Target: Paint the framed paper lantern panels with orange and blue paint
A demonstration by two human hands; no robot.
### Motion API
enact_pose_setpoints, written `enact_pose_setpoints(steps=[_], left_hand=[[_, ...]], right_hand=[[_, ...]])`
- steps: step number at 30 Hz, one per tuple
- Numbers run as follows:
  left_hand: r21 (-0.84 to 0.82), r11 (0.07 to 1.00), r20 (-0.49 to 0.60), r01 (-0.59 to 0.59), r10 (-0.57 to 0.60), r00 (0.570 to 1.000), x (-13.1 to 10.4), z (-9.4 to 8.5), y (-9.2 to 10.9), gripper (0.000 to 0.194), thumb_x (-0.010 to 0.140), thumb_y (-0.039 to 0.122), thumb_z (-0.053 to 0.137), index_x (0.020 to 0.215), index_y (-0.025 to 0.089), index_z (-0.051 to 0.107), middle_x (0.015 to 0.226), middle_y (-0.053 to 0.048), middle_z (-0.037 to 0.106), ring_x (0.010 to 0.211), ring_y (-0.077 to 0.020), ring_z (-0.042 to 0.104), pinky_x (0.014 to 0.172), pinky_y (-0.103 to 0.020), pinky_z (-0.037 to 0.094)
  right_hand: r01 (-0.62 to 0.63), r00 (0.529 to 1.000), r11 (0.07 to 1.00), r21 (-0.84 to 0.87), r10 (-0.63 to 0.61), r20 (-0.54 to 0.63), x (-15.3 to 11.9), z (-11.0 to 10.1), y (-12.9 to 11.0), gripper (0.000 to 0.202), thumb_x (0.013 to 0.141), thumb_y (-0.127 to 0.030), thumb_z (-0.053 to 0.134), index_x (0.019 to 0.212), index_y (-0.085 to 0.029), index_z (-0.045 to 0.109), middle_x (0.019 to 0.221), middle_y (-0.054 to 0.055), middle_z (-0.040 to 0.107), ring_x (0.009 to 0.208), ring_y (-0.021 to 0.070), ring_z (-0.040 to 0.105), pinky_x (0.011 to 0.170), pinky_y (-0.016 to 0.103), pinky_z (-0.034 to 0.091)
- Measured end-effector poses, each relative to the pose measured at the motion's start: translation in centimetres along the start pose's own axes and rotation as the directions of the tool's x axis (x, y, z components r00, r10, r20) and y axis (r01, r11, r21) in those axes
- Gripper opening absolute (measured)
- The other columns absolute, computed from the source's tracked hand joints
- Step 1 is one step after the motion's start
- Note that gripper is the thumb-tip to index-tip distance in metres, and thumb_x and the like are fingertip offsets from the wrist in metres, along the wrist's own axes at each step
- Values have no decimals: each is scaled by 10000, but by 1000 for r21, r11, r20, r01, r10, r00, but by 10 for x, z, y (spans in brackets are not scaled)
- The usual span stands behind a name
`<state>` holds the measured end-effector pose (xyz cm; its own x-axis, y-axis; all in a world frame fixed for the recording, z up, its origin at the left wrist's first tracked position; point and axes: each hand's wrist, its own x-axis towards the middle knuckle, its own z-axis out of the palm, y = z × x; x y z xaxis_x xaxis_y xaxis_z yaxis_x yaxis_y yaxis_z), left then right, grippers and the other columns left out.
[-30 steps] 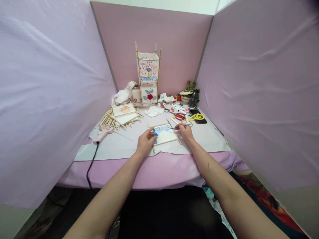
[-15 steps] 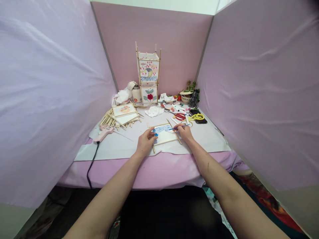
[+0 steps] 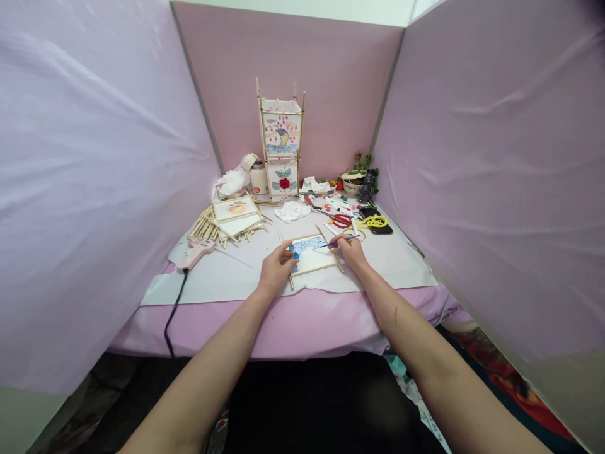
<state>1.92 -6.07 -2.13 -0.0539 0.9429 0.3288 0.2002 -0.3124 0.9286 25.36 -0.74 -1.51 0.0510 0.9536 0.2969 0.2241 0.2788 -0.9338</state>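
Observation:
A wood-edged white panel (image 3: pixel 314 260) lies flat on the table in front of me, its upper and left parts dabbed with blue marks. At its left edge is my left hand (image 3: pixel 276 266), fingers bent around small blue round pieces (image 3: pixel 295 256) whose kind I cannot make out. My right hand (image 3: pixel 350 250) pinches a thin blue paintbrush (image 3: pixel 341 241) over the panel's right side. The brush slants down to the left, its tip at or just above the white surface; contact is too small to tell.
A two-tier stick lantern (image 3: pixel 282 139) with painted panels stands at the back. On the left lie a pink glue gun (image 3: pixel 196 253), bamboo sticks (image 3: pixel 208 224) and another painted panel (image 3: pixel 235 208). Red-handled scissors (image 3: pixel 341 221), yellow cord (image 3: pixel 374 222) and a phone (image 3: pixel 384 231) are on the right.
The brush tip has shifted slightly left and down over the panel. My left hand and the panel have stayed in place.

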Motion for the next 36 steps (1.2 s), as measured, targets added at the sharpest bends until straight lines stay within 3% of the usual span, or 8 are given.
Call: enact_pose_setpoints(steps=[14,22,36], left_hand=[[-9,1000,1,4,-4,1000,0,0,0,499,707,204,719,1201,209,649,909,-33,689,911,-226,687,905,-414,518],[-6,1000,8,-13,13,1000,0,-1,-2,504,710,192,720,1207,208,644,910,-39,701,908,-223,689,904,-412,522],[24,999,19,-37,37,999,1,-1,-4,516,709,180,719,1218,208,637,909,-40,708,891,-225,693,872,-399,533]], right_hand=[[13,1000,1000,1,-13,18,-1,1,-1,261,697,-272,484,756,-181,721,708,37,751,733,198,647,720,302,484],[71,997,993,89,-73,15,-12,1,-14,242,718,-267,460,723,-194,691,676,24,730,767,199,675,812,323,486],[178,972,980,95,-190,137,-33,16,-32,232,740,-271,502,762,-214,726,743,25,754,838,217,671,851,352,481]])
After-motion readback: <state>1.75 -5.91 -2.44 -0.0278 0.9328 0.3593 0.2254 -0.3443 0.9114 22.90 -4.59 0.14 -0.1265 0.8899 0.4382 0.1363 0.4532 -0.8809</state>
